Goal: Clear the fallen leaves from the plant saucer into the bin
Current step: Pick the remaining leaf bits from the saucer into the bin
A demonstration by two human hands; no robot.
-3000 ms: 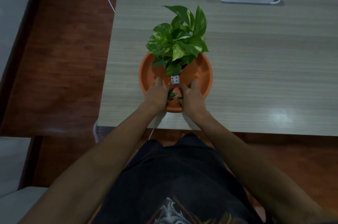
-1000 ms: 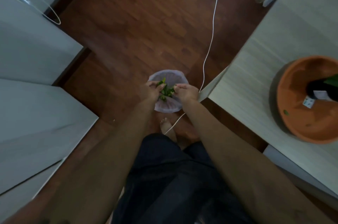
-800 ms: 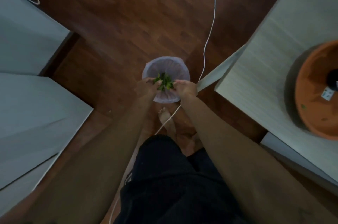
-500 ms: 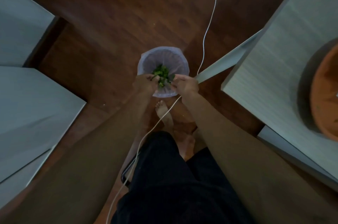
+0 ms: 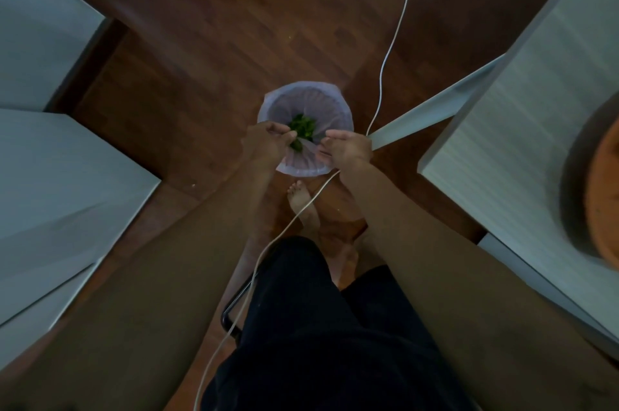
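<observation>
Head view: both hands over white-lined bin on wood floor. Left hand fingers loosely curled, tips touching green leaves; firm hold or not, cannot tell. Right hand curled, nothing visible in it. Leaves bunched inside bin mouth. Orange saucer on table at right edge. White cable runs across floor past bin.

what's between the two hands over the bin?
Head view: between the left hand and right hand lie green leaves against the white liner of the bin.
</observation>
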